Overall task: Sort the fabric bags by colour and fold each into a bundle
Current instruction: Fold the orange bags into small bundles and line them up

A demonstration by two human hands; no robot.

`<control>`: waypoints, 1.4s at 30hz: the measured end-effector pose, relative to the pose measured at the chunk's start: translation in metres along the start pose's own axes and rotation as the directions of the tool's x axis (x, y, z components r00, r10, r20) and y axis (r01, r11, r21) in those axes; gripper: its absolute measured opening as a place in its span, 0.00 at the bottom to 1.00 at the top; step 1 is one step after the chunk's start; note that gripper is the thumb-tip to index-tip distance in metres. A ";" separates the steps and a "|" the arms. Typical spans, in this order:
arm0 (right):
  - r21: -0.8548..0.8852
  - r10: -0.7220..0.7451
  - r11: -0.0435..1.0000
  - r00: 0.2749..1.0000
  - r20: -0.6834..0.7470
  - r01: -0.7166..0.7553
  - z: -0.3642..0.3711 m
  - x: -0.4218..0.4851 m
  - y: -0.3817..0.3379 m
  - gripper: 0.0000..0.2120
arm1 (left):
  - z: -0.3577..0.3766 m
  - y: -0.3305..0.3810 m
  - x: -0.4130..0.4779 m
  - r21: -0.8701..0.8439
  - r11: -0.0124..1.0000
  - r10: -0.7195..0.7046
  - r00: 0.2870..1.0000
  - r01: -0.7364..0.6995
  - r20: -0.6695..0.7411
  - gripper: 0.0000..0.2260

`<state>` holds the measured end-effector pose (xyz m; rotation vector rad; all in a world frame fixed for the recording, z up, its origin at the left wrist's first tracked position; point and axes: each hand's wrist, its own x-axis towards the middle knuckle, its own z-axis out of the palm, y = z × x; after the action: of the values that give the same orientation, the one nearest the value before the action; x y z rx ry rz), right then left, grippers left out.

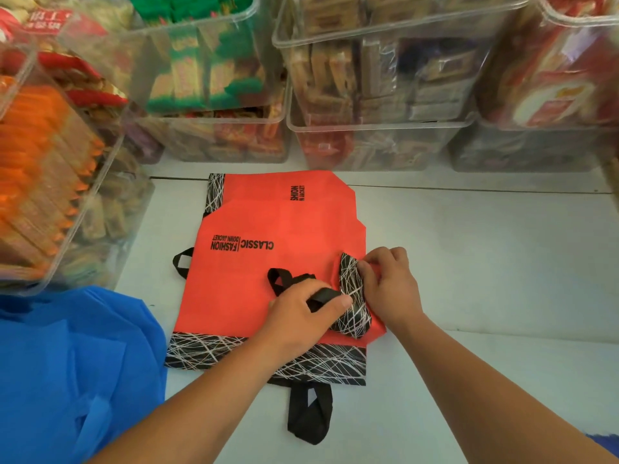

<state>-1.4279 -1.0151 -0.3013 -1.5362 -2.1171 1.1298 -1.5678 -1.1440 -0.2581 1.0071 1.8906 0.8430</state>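
Head view: one wide look down over both forearms onto a white table [469,262].
Red bag [268,279]: spread flat in the middle of the table with its printed face up, probably so the folds can be pressed against a hard surface; more than one red bag may be stacked here, I cannot tell.
Black handle [288,279]: a loop lying on the red panel, its near end running under the left thumb.
Left hand [301,316]: palm down on the bag, fingers together and pinching the handle strap, seemingly to pin it inside the fold.
Patterned edge [351,296]: black trim with white scribble lines, turned over onto the red face and lying between the two hands.
Right hand [390,286]: fingers curled and closed on that turned edge, fingertips touching the trim at its far end.
Blue bag [73,363]: heaped at the left edge, apart from the red one, which looks like colour sorting.
Clear bins [368,128]: packed goods, lined along the back.
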 end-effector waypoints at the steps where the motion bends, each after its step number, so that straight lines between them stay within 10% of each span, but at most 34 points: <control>1: -0.009 0.007 1.000 1.000 -0.004 -0.007 0.000 0.001 -0.001 0.08 | 0.001 0.001 -0.001 -0.085 0.996 -0.001 1.000 0.003 0.023 0.11; 11: -0.184 0.025 0.983 0.999 -0.027 -0.029 0.004 0.005 -0.010 0.10 | 0.013 -0.019 -0.018 -0.036 0.994 -0.112 0.974 0.107 -0.198 0.11; 15: -0.237 0.019 0.971 0.999 -0.036 -0.027 0.007 0.003 -0.010 0.12 | 0.003 -0.035 -0.024 0.394 0.913 -0.001 0.964 0.110 -0.266 0.15; 20: -0.300 0.022 0.953 0.997 -0.076 -0.044 0.016 -0.003 -0.011 0.15 | -0.019 -0.026 -0.040 0.482 0.868 0.312 0.888 -0.121 -0.339 0.16; 23: -0.301 0.027 0.953 0.998 -0.060 -0.043 0.015 -0.002 -0.012 0.15 | -0.005 -0.010 -0.046 0.585 0.687 0.576 0.814 -0.432 -0.075 0.18; 26: -0.240 0.005 0.971 1.000 -0.009 -0.007 0.008 0.000 -0.006 0.14 | 0.019 -0.024 -0.044 0.518 0.702 0.470 0.865 -0.488 0.177 0.22; 42: -0.331 -0.164 0.934 0.984 -0.063 0.134 0.016 -0.006 -0.001 0.15 | 0.025 -0.077 -0.045 0.624 0.604 0.463 0.856 -0.495 0.231 0.22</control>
<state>-1.4363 -1.0275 -0.3097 -1.4914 -2.4014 0.6707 -1.5554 -1.2134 -0.3171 2.0423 1.9364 0.3815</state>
